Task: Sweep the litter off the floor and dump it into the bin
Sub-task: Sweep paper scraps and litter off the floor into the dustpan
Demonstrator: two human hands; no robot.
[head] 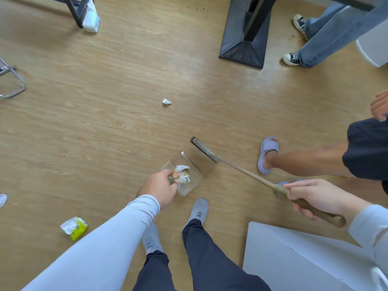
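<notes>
Lying loose on the floor (105,85), a small crumpled white paper scrap (166,101) is seen well beyond the clear dustpan (184,175), on its far side. More litter (182,174), crumpled paper with something orange in it, already sits inside the dustpan. A yellow and white wrapper (74,227) lies on the near left side of the dustpan, well apart from it. The dustpan's handle is gripped by the left hand (160,189), closed fully round it. Just to the right of the dustpan the broom head (205,150) is held, its long handle (252,177) clasped near the end by the right hand (317,198), fingers wrapped tight.

Judged from this, the sweeping is only partly done, and the paper scrap is probably the next piece to be gathered. The broom head should be set down just past the scrap and drawn back in one low, steady stroke, while the dustpan is kept level so its load is not spilled, then laid with its lip flat against the floor. The wrapper can be taken the same way. No bin can be identified with certainty; a white box (304,259) stands to the near right of the dustpan.
</notes>
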